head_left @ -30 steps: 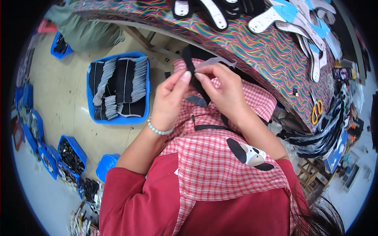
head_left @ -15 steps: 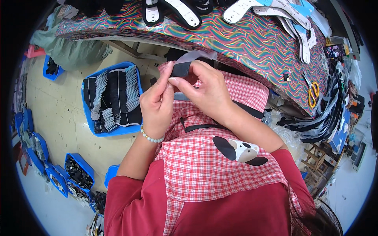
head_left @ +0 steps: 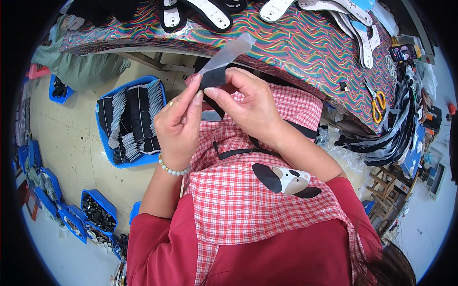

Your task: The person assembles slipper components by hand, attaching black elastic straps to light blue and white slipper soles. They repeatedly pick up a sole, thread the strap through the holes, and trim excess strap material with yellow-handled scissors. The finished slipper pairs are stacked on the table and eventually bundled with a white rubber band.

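Note:
My left hand [head_left: 177,123] pinches the left end of a short black strip [head_left: 214,77] between thumb and fingers. A translucent strip of film [head_left: 228,53] rises from that end toward the table, its base close to my left fingertips. My right hand [head_left: 253,103] is closed on the right side of the black strip, thumb below and fingers behind. Under the hands, over my lap, shows a grey piece [head_left: 211,116]; whether it joins the black strip I cannot tell. Both hands are above the red checked apron [head_left: 234,195].
A table with a patterned cloth [head_left: 296,62] lies ahead, bearing white-and-black shaped pieces [head_left: 214,14], yellow-handled scissors [head_left: 378,106] and a phone [head_left: 403,53]. At left on the floor stands a blue bin [head_left: 103,138] of stacked black pieces. Black strips [head_left: 377,143] hang at right.
The film now stands out straighter and longer, up and to the right above the black strip. Both hands have shifted slightly left, still pinching the strip.

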`<state>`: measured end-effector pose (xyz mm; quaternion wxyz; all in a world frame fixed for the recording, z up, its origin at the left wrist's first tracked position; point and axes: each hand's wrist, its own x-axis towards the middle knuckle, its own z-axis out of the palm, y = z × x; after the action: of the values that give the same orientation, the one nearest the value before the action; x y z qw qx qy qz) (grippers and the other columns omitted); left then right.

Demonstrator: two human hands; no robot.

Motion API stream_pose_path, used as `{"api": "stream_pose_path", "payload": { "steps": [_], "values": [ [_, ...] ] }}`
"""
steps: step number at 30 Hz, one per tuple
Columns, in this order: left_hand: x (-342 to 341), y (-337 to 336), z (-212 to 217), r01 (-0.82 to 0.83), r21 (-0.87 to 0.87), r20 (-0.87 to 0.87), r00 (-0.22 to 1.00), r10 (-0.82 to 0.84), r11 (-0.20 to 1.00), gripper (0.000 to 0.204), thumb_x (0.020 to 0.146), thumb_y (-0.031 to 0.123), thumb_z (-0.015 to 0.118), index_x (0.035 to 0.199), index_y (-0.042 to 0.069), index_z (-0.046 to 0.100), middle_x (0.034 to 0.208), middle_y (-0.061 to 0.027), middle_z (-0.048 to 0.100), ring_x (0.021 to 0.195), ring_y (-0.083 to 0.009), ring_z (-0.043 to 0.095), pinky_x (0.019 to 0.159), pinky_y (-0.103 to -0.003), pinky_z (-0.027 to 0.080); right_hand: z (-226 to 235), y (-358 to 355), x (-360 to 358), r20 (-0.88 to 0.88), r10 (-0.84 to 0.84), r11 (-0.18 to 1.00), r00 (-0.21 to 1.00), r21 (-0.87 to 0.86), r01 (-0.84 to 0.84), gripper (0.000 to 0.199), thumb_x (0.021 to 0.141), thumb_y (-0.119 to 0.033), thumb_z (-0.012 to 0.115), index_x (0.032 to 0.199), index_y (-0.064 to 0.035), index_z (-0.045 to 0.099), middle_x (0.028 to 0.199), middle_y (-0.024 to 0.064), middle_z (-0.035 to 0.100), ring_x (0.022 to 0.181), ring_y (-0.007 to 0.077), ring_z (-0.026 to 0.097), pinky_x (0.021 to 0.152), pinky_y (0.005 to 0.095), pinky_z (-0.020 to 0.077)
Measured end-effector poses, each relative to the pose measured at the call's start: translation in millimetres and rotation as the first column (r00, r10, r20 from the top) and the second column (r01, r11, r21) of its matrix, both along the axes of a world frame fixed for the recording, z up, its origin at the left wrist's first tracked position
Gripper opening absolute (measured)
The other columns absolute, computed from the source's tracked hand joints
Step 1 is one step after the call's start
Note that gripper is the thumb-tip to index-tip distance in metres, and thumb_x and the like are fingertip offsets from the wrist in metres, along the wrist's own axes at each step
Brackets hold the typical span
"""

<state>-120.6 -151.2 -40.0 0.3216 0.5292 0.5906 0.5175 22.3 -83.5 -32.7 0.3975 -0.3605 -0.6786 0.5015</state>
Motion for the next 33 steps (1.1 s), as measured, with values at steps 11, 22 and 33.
{"api": "stream_pose_path", "payload": {
  "steps": [11,22,33],
  "values": [
    [-1,5,8,0.025,0.085,-0.173,0.985,-0.010,0.996,0.035,0.085,-0.005,0.062,0.119,0.004,0.065,0.099,-0.0143,0.069,0.083,-0.0177,0.067,0.070,-0.027,0.052,8,0,3,0.057,0.002,0.997,0.998,0.070,-0.006,0.009,0.083,-0.005,0.065,0.089,0.0014,0.063,0.080,0.0102,0.061,0.070,0.0202,0.064,0.061,0.0301,0.0518],
    [-4,10,12,0.089,0.052,-0.248,0.966,-0.074,0.995,0.032,0.084,-0.004,0.062,0.115,0.003,0.067,0.096,-0.0150,0.068,0.080,-0.0196,0.067,0.067,-0.028,0.052,10,4,12,0.140,0.002,0.986,0.990,0.164,-0.025,0.008,0.081,-0.004,0.067,0.085,0.0018,0.062,0.080,0.0116,0.062,0.071,0.0226,0.062,0.063,0.0308,0.0494],
    [-7,15,21,0.147,-0.066,-0.387,0.908,-0.161,0.987,0.028,0.088,-0.002,0.057,0.114,0.000,0.065,0.097,-0.0179,0.068,0.087,-0.0272,0.067,0.077,-0.032,0.051,-12,7,17,0.136,0.000,0.949,0.991,0.311,-0.043,0.011,0.080,-0.011,0.069,0.087,-0.0033,0.065,0.083,0.0142,0.063,0.077,0.0321,0.063,0.067,0.0380,0.0510]
  ]
}}
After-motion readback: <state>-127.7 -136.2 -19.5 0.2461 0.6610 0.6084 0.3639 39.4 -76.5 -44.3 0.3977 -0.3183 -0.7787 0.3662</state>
